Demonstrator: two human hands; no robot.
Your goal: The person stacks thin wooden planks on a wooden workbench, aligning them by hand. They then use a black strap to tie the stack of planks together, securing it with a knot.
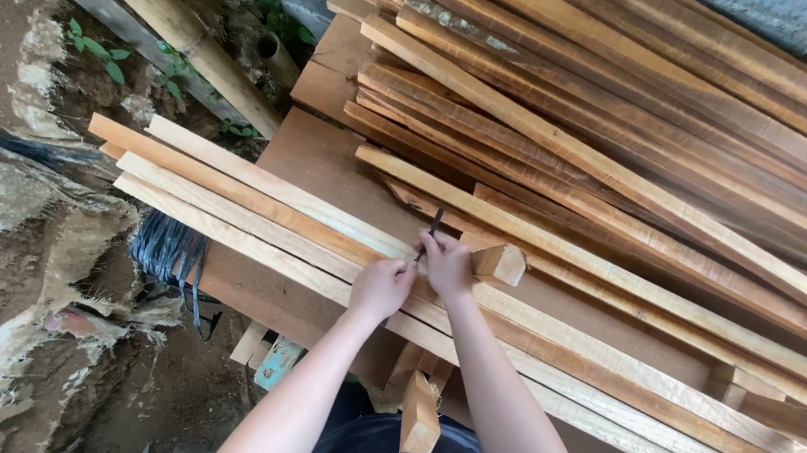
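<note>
Head view: two hands are seen over a run of about four long pale wooden slats (256,203) laid side by side on the flat brown board surface (316,157). A thin dark pencil (432,230) is held upright in the right hand (446,265), its tip at the slats. The left hand (380,287) is closed and pressed on the slats, just beside the right. One small wooden block (500,263) lies touching the right hand. A large stack of planks (634,121) is piled behind.
</note>
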